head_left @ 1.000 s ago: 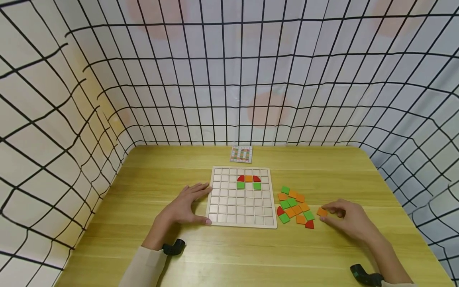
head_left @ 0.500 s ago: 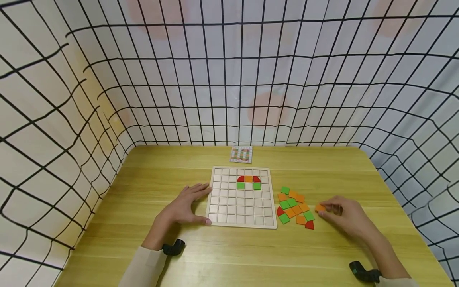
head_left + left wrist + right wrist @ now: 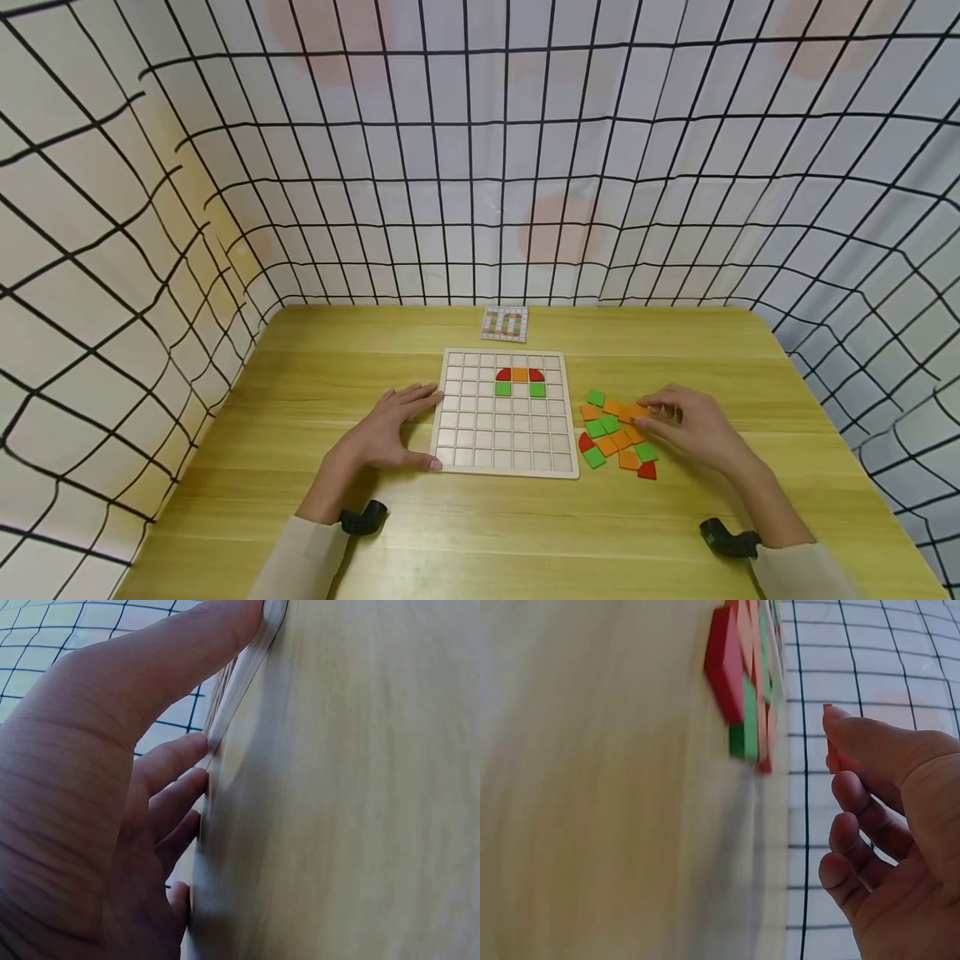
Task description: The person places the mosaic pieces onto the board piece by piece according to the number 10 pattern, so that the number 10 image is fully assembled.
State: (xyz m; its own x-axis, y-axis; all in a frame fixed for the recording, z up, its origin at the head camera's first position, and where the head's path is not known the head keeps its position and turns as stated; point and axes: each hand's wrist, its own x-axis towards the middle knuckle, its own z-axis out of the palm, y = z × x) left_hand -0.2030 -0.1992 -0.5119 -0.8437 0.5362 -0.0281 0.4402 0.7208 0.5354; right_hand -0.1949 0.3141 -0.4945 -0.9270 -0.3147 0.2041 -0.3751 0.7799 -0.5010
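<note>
My right hand pinches an orange square tile between thumb and index finger. In the right wrist view the tile is lifted off the table; in the head view it overlaps the right side of a loose pile of green, orange and red tiles. My left hand rests with spread fingers along the left edge of a pale gridded board, its thumb at the near left corner. Set in the board's upper part are two red quarter-round tiles, an orange square between them and two green squares below.
A small printed pattern card lies behind the board. The wooden table is enclosed at the back and sides by white walls with a black grid.
My right hand has moved left and away from me with the orange tile, from the table's right side to over the pile. My left hand and the board have stayed put.
</note>
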